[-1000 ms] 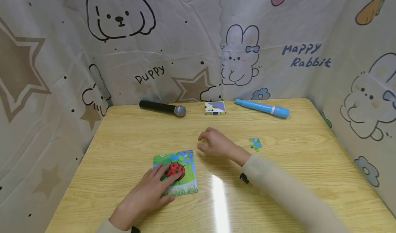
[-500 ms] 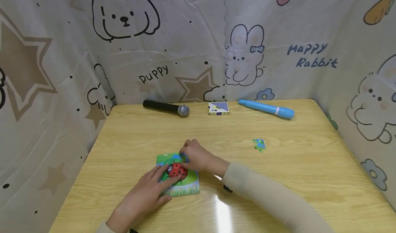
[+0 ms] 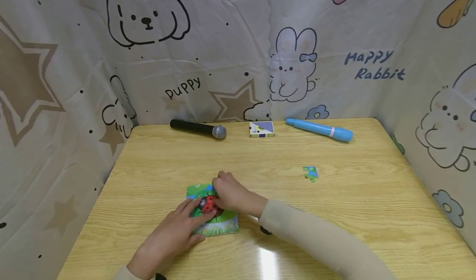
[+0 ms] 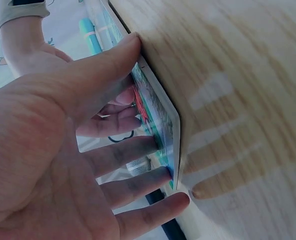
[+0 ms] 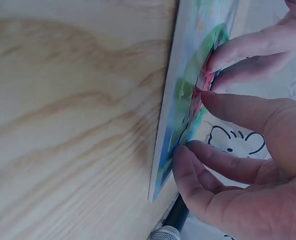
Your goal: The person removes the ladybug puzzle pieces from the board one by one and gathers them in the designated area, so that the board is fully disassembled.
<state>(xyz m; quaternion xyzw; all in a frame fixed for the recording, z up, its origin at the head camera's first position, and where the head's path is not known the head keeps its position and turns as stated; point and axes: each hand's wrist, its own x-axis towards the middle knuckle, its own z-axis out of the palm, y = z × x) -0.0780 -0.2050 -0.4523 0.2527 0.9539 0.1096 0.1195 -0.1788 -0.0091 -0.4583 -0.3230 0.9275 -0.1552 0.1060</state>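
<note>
A square ladybug jigsaw puzzle [image 3: 224, 228] lies flat on the table, its picture green and blue with grass along the near edge. My left hand [image 3: 174, 227] rests on its left part, fingers straight and spread over the ladybug [image 3: 212, 207]; in the left wrist view the left thumb [image 4: 122, 52] lies at the board's edge. At the upper right corner, my right hand [image 3: 235, 194] grips at the puzzle with curled fingers [image 5: 190, 175]. Its thumb [image 5: 233, 105] is on the ladybug's side, and the hand hides that corner. Small green and blue puzzle pieces [image 3: 311, 172] lie to the right.
Along the back of the table lie a black microphone [image 3: 195, 128], a small card box [image 3: 261, 129] and a blue wand-shaped object [image 3: 320, 129]. A printed cloth [image 3: 230, 44] hangs behind and at both sides of the wooden table [image 3: 353, 197].
My right hand has moved left and down from beside the puzzle onto its upper right corner. The left hand stays on the puzzle. The loose pieces have not moved.
</note>
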